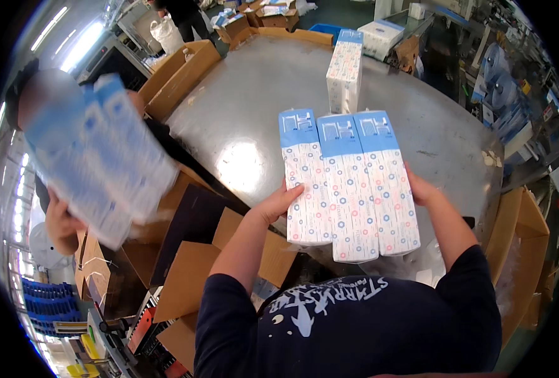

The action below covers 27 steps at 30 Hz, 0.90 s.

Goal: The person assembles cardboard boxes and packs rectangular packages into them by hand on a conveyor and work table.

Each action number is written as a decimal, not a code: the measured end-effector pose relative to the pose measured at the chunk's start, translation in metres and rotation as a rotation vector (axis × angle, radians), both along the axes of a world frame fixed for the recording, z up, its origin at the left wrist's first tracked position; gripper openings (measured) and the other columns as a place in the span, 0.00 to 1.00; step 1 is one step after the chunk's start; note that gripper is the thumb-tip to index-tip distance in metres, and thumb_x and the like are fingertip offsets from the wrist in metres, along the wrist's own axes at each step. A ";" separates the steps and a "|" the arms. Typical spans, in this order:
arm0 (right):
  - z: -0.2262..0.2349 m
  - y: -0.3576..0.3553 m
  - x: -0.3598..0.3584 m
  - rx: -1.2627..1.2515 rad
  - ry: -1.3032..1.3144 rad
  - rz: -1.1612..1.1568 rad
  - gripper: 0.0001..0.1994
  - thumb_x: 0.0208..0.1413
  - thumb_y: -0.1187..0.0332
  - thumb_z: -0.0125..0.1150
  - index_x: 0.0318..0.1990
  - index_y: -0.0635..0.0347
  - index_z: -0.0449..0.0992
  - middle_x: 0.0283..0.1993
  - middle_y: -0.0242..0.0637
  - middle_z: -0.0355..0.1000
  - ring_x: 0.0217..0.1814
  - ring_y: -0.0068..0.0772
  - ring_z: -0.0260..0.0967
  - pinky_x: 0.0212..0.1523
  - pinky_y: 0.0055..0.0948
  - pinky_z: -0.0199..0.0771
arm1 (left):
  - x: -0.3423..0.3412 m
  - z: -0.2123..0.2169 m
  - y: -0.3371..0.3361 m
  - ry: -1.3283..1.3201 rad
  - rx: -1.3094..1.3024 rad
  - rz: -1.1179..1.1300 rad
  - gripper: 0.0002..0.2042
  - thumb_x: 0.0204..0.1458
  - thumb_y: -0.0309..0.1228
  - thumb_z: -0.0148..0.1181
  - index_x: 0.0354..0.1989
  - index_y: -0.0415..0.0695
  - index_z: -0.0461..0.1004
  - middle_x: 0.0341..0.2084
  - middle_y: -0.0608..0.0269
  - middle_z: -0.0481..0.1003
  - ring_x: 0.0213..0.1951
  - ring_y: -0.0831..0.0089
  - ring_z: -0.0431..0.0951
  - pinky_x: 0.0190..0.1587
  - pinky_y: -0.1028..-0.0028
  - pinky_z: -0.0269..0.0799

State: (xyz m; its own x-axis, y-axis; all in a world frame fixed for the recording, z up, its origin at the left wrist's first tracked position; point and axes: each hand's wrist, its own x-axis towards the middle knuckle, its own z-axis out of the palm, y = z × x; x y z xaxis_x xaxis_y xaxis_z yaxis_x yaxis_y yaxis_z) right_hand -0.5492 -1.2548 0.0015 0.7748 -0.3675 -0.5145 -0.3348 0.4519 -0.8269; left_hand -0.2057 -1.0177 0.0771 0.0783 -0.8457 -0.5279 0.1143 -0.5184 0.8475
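Between my two hands I hold three long white packs side by side, patterned with small pink and blue shapes and with blue far ends. The middle pack sits a little closer to me than the others. My left hand grips the left edge, its thumb on top. At the right edge, my right hand presses inward, its fingers partly hidden. The packs are over the near edge of a grey metal table. Just beyond them, a similar pack stack stands on the table.
On the left a co-worker's hand holds similar packs, smeared by motion. Open cardboard boxes are at my left, another carton at my right. A long cardboard tray lines the table's left edge. White packs lie at the back.
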 end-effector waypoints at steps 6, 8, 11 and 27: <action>0.039 0.022 0.012 -0.026 -0.146 -0.062 0.45 0.52 0.29 0.26 0.66 0.55 0.53 0.67 0.41 0.54 0.68 0.38 0.51 0.63 0.39 0.56 | -0.038 0.035 0.033 -0.018 -0.312 0.022 0.43 0.44 0.30 0.63 0.65 0.40 0.40 0.58 0.52 0.60 0.56 0.63 0.66 0.55 0.65 0.66; 0.060 0.023 0.018 -0.058 -0.256 -0.096 0.45 0.52 0.29 0.24 0.66 0.56 0.53 0.67 0.41 0.53 0.68 0.38 0.52 0.63 0.40 0.57 | -0.048 0.048 0.054 -0.090 -0.375 0.038 0.45 0.42 0.25 0.64 0.65 0.40 0.38 0.58 0.51 0.59 0.57 0.63 0.65 0.54 0.64 0.67; 0.104 0.029 0.033 0.061 -0.625 -0.092 0.37 0.58 0.38 0.35 0.64 0.59 0.56 0.62 0.44 0.61 0.63 0.40 0.59 0.60 0.40 0.63 | -0.059 0.068 0.090 -0.277 -0.598 0.035 0.33 0.40 0.22 0.64 0.57 0.39 0.58 0.53 0.55 0.65 0.55 0.68 0.67 0.51 0.67 0.68; 0.210 0.341 0.132 -0.181 -0.120 1.174 0.29 0.60 0.49 0.45 0.62 0.61 0.59 0.54 0.46 0.69 0.55 0.42 0.67 0.56 0.40 0.67 | 0.071 0.220 0.544 -1.179 -0.605 0.547 0.30 0.48 0.39 0.62 0.55 0.33 0.61 0.46 0.51 0.71 0.46 0.64 0.74 0.47 0.66 0.71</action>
